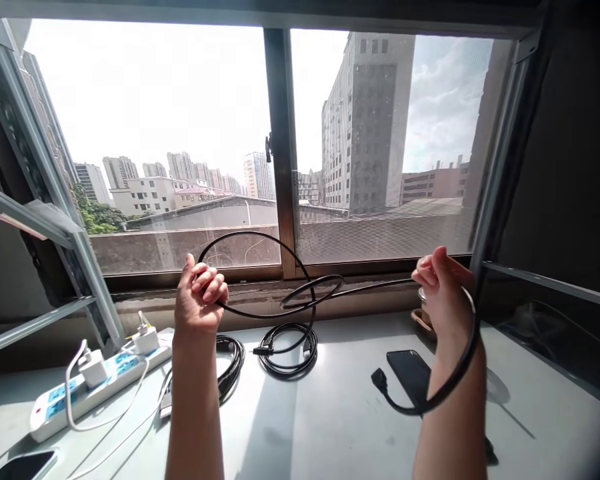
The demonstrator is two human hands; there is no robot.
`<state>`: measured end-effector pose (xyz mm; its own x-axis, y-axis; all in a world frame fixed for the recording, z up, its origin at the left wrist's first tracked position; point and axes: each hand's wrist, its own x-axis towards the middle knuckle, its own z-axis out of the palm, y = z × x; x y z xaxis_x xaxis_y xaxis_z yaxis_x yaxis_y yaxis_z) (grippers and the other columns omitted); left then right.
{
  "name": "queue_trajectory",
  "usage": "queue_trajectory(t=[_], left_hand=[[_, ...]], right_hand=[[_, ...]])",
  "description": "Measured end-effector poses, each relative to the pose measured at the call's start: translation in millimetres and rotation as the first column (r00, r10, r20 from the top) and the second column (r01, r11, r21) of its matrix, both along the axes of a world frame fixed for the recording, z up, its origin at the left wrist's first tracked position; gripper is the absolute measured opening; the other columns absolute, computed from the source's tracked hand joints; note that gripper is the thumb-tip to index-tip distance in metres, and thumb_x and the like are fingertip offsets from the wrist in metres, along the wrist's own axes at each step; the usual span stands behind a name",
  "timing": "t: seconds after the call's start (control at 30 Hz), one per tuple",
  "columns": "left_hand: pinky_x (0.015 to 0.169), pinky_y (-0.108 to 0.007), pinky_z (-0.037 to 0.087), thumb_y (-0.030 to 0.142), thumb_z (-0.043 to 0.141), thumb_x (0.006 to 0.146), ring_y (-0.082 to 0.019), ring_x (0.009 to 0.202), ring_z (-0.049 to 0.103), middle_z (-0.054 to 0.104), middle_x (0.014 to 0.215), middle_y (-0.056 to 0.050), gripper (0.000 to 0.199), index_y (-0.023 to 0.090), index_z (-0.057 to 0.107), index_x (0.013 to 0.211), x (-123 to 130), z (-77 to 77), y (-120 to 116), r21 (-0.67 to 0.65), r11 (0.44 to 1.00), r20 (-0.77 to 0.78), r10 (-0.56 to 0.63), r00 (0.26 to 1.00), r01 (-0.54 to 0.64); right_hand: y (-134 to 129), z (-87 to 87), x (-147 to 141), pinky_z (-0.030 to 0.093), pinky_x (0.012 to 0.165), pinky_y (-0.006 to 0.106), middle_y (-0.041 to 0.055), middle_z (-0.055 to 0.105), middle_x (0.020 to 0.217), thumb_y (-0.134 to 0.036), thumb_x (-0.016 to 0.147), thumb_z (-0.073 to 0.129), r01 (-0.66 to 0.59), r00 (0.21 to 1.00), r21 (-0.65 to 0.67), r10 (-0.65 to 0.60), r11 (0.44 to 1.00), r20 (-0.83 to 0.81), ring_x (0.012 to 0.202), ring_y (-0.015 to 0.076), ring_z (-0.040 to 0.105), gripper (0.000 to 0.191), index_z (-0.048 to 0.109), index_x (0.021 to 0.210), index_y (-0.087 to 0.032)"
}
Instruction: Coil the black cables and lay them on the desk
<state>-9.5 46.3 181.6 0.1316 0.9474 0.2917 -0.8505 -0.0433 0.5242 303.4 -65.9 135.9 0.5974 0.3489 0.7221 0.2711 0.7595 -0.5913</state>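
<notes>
A black cable (375, 287) stretches in the air between my two hands, with a loose loop near its middle. My left hand (203, 293) is closed around it, and a wide loop rises beside the fingers. My right hand (444, 287) grips the cable farther right. From there one end curves down past the wrist to a black plug (379, 380) hanging over the table. The other end drops to a black connector (263, 351) in front of a coiled black cable (307, 363). Another coiled black cable (237, 367) lies beside my left forearm.
A white power strip (75, 407) with plugged-in white adapters lies at left on the table (340, 440). Dark phones lie at right (405, 370) and front left (23, 465). Metal frame posts flank the window; a brown container (422, 325) stands behind my right hand.
</notes>
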Motion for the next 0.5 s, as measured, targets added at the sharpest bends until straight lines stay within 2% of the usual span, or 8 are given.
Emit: queue_trajectory(t=[0.1, 0.23, 0.3, 0.33, 0.37, 0.4, 0.43, 0.5], left_hand=[[0.027, -0.017, 0.023, 0.034, 0.042, 0.091, -0.005, 0.024, 0.023, 0.026, 0.031, 0.010, 0.039, 0.020, 0.031, 0.056, -13.4, -2.7, 4.1, 0.001, 0.999, 0.034, -0.053, 0.998, 0.053], [0.028, -0.013, 0.027, 0.027, 0.047, 0.087, -0.003, 0.025, 0.033, 0.034, 0.032, 0.009, 0.032, 0.019, 0.038, 0.057, -31.5, -9.9, 7.4, 0.093, 0.974, 0.137, -0.217, 0.967, 0.206], [0.029, -0.010, 0.030, 0.028, 0.056, 0.082, -0.001, 0.024, 0.034, 0.040, 0.035, 0.011, 0.015, 0.018, 0.050, 0.073, -38.1, -14.0, 8.4, 0.178, 0.934, 0.154, -0.338, 0.928, 0.310], [0.028, -0.009, 0.030, 0.031, 0.061, 0.079, 0.000, 0.022, 0.032, 0.041, 0.035, 0.013, 0.019, 0.017, 0.053, 0.088, -40.1, -15.6, 8.8, 0.227, 0.905, 0.132, -0.394, 0.910, 0.359], [0.025, -0.009, 0.028, 0.035, 0.064, 0.075, -0.001, 0.018, 0.027, 0.039, 0.034, 0.015, 0.037, 0.014, 0.051, 0.103, -41.0, -16.7, 9.0, 0.275, 0.874, 0.088, -0.438, 0.895, 0.401], [0.022, -0.010, 0.024, 0.039, 0.066, 0.072, -0.001, 0.016, 0.020, 0.035, 0.032, 0.017, 0.053, 0.011, 0.047, 0.113, -40.7, -17.1, 8.7, 0.316, 0.843, 0.028, -0.468, 0.883, 0.436], [0.019, -0.011, 0.020, 0.042, 0.065, 0.073, -0.002, 0.014, 0.014, 0.030, 0.029, 0.018, 0.060, 0.010, 0.045, 0.118, -39.1, -16.8, 7.7, 0.344, 0.818, -0.044, -0.476, 0.878, 0.461], [0.018, -0.014, 0.015, 0.047, 0.058, 0.079, -0.003, 0.014, 0.009, 0.022, 0.028, 0.017, 0.046, 0.012, 0.052, 0.109, -32.4, -14.0, 3.2, 0.343, 0.806, -0.206, -0.436, 0.876, 0.482]], right_hand=[[-7.2, 5.5, 0.2, 0.024, 0.043, 0.023, -0.0056, 0.029, 0.045, -0.058, 0.077, 0.055, -0.070, 0.971, 0.117, 0.094, 0.991, -0.219, 0.044, 0.0075, 0.027, 0.043, 0.056, 0.055, -0.020], [-18.4, 9.4, 6.2, 0.015, 0.039, 0.023, -0.0064, 0.020, 0.040, -0.053, 0.080, 0.048, -0.105, 0.953, 0.207, 0.158, 0.973, -0.258, 0.038, 0.0073, 0.020, 0.047, 0.043, 0.046, -0.020], [-21.6, 8.3, 9.5, 0.017, 0.038, 0.023, -0.0059, 0.022, 0.040, -0.052, 0.082, 0.044, -0.078, 0.955, 0.205, 0.133, 0.976, -0.266, 0.037, 0.0077, 0.021, 0.048, 0.042, 0.045, -0.021], [-22.4, 7.5, 10.1, 0.020, 0.039, 0.023, -0.0050, 0.026, 0.040, -0.052, 0.083, 0.041, -0.043, 0.956, 0.174, 0.091, 0.984, -0.278, 0.038, 0.0083, 0.025, 0.048, 0.046, 0.047, -0.021], [-22.6, 6.7, 9.9, 0.025, 0.040, 0.024, -0.0035, 0.034, 0.041, -0.052, 0.084, 0.039, -0.002, 0.956, 0.117, 0.036, 0.993, -0.290, 0.039, 0.0092, 0.032, 0.047, 0.052, 0.050, -0.021], [-22.2, 6.1, 8.8, 0.030, 0.043, 0.025, -0.0012, 0.043, 0.044, -0.052, 0.085, 0.037, 0.032, 0.957, 0.045, -0.017, 0.998, -0.289, 0.042, 0.0106, 0.040, 0.048, 0.057, 0.055, -0.020], [-21.3, 5.9, 6.8, 0.036, 0.048, 0.026, 0.0016, 0.052, 0.049, -0.053, 0.086, 0.034, 0.049, 0.961, -0.029, -0.055, 0.998, -0.271, 0.048, 0.0126, 0.048, 0.051, 0.062, 0.060, -0.019], [-18.3, 6.1, 1.5, 0.044, 0.059, 0.029, 0.0069, 0.065, 0.065, -0.055, 0.087, 0.027, 0.027, 0.979, -0.152, -0.057, 0.988, -0.196, 0.063, 0.0172, 0.060, 0.058, 0.067, 0.067, -0.017]])
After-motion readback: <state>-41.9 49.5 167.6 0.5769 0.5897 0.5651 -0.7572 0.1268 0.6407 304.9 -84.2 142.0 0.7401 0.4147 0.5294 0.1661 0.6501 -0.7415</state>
